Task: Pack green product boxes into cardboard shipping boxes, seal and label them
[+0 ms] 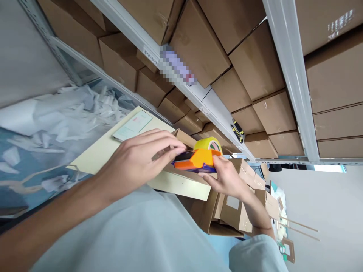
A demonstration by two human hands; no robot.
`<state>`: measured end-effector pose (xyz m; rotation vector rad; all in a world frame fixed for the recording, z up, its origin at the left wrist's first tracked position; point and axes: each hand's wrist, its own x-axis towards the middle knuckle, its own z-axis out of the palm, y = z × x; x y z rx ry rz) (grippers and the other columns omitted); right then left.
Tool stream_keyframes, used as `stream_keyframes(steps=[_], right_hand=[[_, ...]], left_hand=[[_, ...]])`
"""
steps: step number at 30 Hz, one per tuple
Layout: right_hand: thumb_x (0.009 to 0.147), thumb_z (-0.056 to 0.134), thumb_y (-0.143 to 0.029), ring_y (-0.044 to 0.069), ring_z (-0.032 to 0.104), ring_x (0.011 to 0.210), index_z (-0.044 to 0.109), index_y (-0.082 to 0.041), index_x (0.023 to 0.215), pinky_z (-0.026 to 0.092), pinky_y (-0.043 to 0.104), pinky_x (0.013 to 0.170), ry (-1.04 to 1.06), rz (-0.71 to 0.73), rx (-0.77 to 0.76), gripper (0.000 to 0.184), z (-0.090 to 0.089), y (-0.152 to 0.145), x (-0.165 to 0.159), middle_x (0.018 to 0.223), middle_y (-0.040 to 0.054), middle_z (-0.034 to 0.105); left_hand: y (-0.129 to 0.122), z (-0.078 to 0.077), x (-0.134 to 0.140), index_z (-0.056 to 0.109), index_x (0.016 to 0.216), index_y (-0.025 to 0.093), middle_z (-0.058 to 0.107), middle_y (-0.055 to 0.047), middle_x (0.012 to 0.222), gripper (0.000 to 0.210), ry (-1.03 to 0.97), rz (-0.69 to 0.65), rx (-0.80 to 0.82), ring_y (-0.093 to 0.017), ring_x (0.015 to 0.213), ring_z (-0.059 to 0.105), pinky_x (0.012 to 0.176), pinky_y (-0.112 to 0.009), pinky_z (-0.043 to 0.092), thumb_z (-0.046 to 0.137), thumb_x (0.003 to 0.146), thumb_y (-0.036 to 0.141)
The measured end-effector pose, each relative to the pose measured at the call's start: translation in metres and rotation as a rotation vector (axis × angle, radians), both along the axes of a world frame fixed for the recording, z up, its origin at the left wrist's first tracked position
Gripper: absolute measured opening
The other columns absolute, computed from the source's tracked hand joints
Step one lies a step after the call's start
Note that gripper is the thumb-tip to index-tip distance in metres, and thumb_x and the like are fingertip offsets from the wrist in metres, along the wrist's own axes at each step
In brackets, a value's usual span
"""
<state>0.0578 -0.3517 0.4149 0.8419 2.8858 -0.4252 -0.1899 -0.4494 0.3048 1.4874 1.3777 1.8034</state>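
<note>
In the head view, my right hand [227,175] is wrapped round an orange and blue tape dispenser [188,163], thumb below and fingers on its side. A yellow tape roll [204,144] sits in the dispenser. My left hand [147,155] is at the dispenser's dark front end, thumb and forefinger pinched together there; anything between the fingertips is too small to make out. Under both hands lies a pale cream tabletop [181,184]. Just behind the dispenser is a brown cardboard box [184,138], partly hidden by my hands and the tape.
A pale green pad [132,125] lies on the tabletop. Metal shelving [181,79] with stacked cartons rises beyond, and yellow-black cutters [237,132] rest on it. Crumpled white paper [82,109] fills the left; opened cardboard boxes [231,211] stand at right.
</note>
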Motion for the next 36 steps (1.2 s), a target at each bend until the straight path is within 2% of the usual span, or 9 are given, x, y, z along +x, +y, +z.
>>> stream_keyframes(steps=[5,7,11,14,17,20,27,30,36], right_hand=[[0.108,0.07,-0.064,0.018,0.061,0.073,0.069,-0.021,0.11,0.052,0.03,0.067,-0.148,-0.141,-0.427,0.043,0.027,0.023,-0.025,0.084,-0.0004,0.068],[0.106,0.073,-0.065,0.017,0.063,0.073,0.07,-0.02,0.113,0.053,0.028,0.065,-0.192,-0.196,-0.585,0.046,0.038,0.035,-0.023,0.087,0.0003,0.071],[0.102,0.078,-0.065,0.017,0.071,0.073,0.069,-0.019,0.108,0.06,0.029,0.067,-0.291,-0.367,-0.84,0.047,0.057,0.056,-0.003,0.087,0.0027,0.075],[0.1,0.081,-0.065,0.018,0.075,0.074,0.069,-0.02,0.108,0.065,0.031,0.07,-0.356,-0.468,-0.958,0.048,0.06,0.073,0.012,0.086,0.0026,0.076],[0.095,0.086,-0.065,0.018,0.075,0.073,0.071,-0.019,0.105,0.066,0.03,0.069,-0.417,-0.505,-0.997,0.049,0.055,0.091,0.017,0.087,0.0022,0.077],[0.092,0.09,-0.064,0.017,0.074,0.07,0.074,-0.017,0.101,0.064,0.028,0.066,-0.451,-0.524,-1.033,0.05,0.049,0.108,0.018,0.084,0.002,0.077],[0.085,0.095,-0.064,0.016,0.071,0.062,0.076,-0.017,0.092,0.064,0.028,0.061,-0.423,-0.602,-1.094,0.051,0.028,0.134,0.022,0.077,0.0021,0.077],[0.079,0.097,-0.066,0.015,0.069,0.06,0.077,-0.015,0.087,0.062,0.027,0.06,-0.39,-0.639,-1.086,0.055,0.011,0.144,0.025,0.076,0.002,0.077],[0.078,0.095,-0.066,0.015,0.068,0.059,0.078,-0.015,0.086,0.061,0.027,0.061,-0.422,-0.678,-1.136,0.055,-0.016,0.153,0.029,0.072,0.0017,0.077]], left_hand=[[0.016,-0.006,-0.011,0.08,0.099,0.025,0.083,-0.004,0.097,0.037,-0.165,-0.117,-0.387,-0.024,0.089,0.075,0.076,-0.036,0.059,0.06,0.103,0.055],[0.018,-0.011,-0.02,0.08,0.1,0.023,0.083,-0.006,0.096,0.043,-0.231,-0.122,-0.433,-0.025,0.088,0.075,0.08,-0.039,0.062,0.063,0.099,0.061],[0.012,-0.032,-0.043,0.079,0.1,0.019,0.081,-0.008,0.1,0.061,-0.364,-0.013,-0.482,-0.023,0.081,0.072,0.093,-0.052,0.067,0.072,0.089,0.079],[0.006,-0.054,-0.049,0.077,0.096,0.016,0.076,-0.009,0.099,0.073,-0.554,-0.117,-0.527,-0.026,0.088,0.075,0.098,-0.064,0.069,0.081,0.08,0.087],[0.006,-0.072,-0.038,0.075,0.09,0.015,0.072,-0.008,0.093,0.067,-0.797,-0.332,-0.483,-0.024,0.092,0.074,0.096,-0.067,0.071,0.09,0.079,0.08],[0.015,-0.088,-0.022,0.074,0.085,0.015,0.073,-0.006,0.087,0.057,-0.948,-0.437,-0.45,-0.02,0.085,0.071,0.093,-0.068,0.073,0.095,0.08,0.068],[0.037,-0.113,-0.018,0.076,0.092,0.013,0.075,-0.006,0.084,0.057,-1.111,-0.468,-0.475,-0.019,0.081,0.071,0.094,-0.072,0.07,0.104,0.073,0.059],[0.043,-0.118,-0.021,0.076,0.091,0.014,0.074,-0.006,0.084,0.063,-1.114,-0.463,-0.51,-0.021,0.084,0.072,0.095,-0.075,0.069,0.106,0.067,0.063],[0.048,-0.124,-0.023,0.073,0.09,0.016,0.073,-0.007,0.081,0.065,-1.031,-0.453,-0.549,-0.024,0.084,0.072,0.089,-0.076,0.07,0.098,0.072,0.073]])
